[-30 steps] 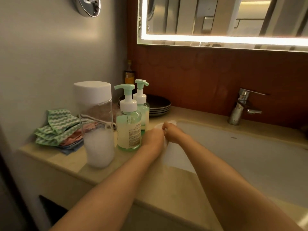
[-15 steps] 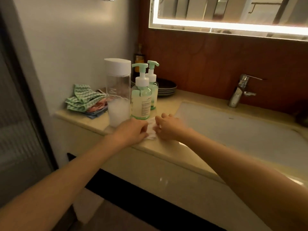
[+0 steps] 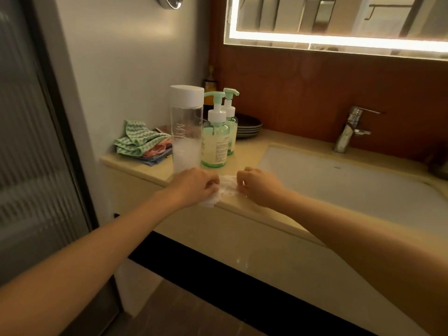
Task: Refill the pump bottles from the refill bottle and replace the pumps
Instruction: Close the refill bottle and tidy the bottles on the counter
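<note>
Two pump bottles (image 3: 215,144) (image 3: 232,132), one refill bottle (image 3: 186,127), one tissue (image 3: 227,185).

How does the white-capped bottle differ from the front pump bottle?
The white-capped bottle is taller than the front pump bottle. Its top is a white cap; the pump bottle's a green pump. It is clear, under half full; the pump bottle green-tinted, fuller. Both stand upright on the counter.

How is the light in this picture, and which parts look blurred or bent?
Head view: the wall mirror's glowing strip glares brightest; the rest is dim and warm; the ribbed glass door is blurred and leans from wide-angle distortion; glints lie on the glossy beige counter front.
</note>
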